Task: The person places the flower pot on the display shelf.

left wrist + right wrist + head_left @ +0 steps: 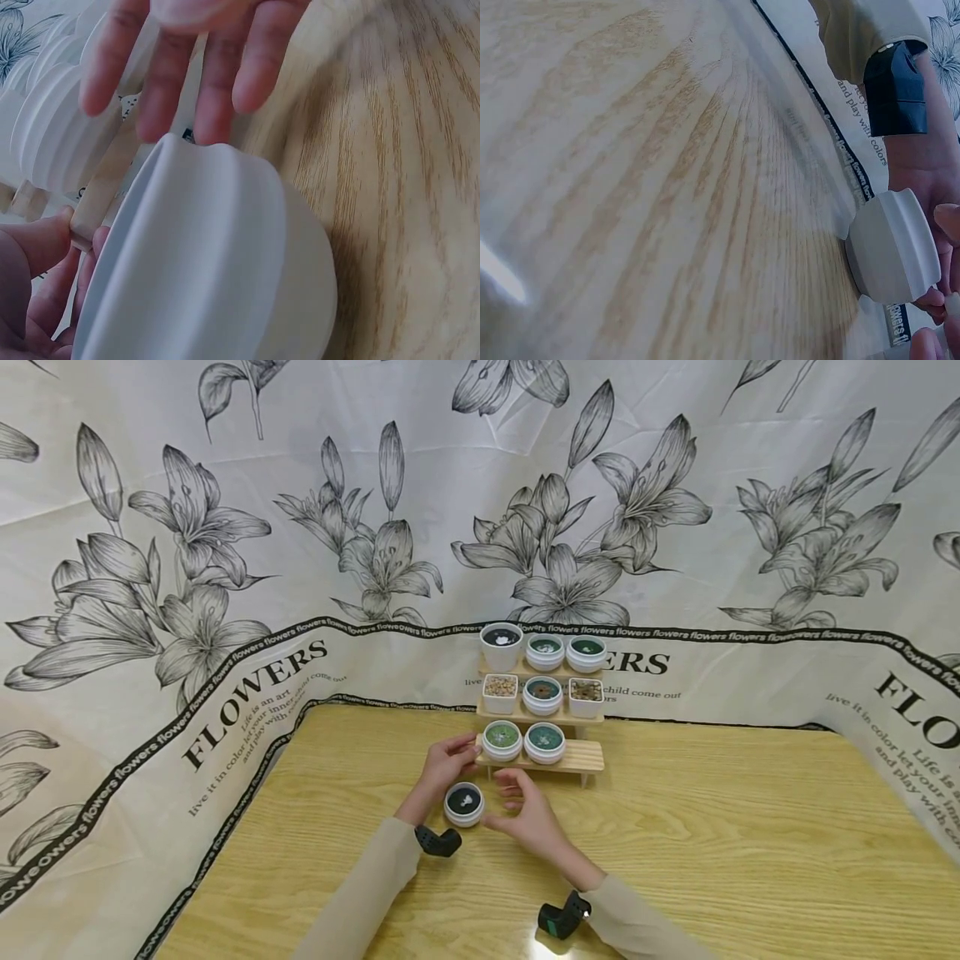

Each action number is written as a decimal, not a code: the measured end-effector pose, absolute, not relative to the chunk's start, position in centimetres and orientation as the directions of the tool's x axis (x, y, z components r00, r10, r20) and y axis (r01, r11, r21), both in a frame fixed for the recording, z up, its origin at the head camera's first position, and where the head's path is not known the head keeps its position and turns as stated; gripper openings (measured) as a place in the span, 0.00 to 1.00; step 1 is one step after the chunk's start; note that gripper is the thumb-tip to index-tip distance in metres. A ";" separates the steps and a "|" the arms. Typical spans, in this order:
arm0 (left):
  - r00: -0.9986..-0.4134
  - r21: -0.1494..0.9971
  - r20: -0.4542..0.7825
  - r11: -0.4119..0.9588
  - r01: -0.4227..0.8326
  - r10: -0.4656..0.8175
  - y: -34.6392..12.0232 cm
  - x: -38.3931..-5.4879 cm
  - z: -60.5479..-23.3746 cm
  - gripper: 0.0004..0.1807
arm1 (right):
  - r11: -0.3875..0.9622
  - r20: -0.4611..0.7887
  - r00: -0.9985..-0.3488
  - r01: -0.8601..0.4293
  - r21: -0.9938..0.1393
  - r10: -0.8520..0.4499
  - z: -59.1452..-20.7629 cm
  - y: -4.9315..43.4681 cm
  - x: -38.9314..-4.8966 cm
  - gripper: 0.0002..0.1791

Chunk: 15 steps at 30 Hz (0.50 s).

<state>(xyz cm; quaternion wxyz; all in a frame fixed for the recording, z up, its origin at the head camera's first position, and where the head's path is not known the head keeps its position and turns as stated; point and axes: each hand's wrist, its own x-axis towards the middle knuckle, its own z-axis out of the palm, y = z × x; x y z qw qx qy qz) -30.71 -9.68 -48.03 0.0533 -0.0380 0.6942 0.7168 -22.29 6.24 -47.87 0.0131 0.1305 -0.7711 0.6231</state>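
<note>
My left hand pinches the left end of the bottom tier of a wooden stepped shelf. In the left wrist view, its thumb and fingers close on the plank's tip. Between my hands, a round white pot with a dark top and a white mark stands on the table. The ridged outer wall of this pot fills much of the left wrist view. Just to its right is my right hand, fingers loosely spread and holding nothing. Two green-topped pots, one light and one darker, stand on the bottom tier.
The middle tier bears two square tubs of pebbles around a brown-topped pot. On the top tier are a taller dark-topped pot and two green-topped ones. A flower-print cloth hangs behind the wooden table.
</note>
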 end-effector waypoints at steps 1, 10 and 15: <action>-0.991 0.991 -0.129 -0.032 -0.130 0.026 -9.7 -30.7 -48.0 0.21 | 0.184 0.177 -0.965 -0.213 -0.959 -0.193 -47.9 6.1 -22.3 0.34; -0.991 0.991 -0.131 -0.019 -0.131 0.020 -9.7 -30.9 -48.2 0.20 | 0.205 0.149 -0.963 -0.196 -0.959 -0.223 -48.3 5.2 -22.6 0.36; -0.992 0.991 -0.128 -0.030 -0.129 0.017 -9.6 -30.7 -48.1 0.20 | 0.214 0.142 -0.962 -0.194 -0.957 -0.234 -48.9 4.8 -22.9 0.37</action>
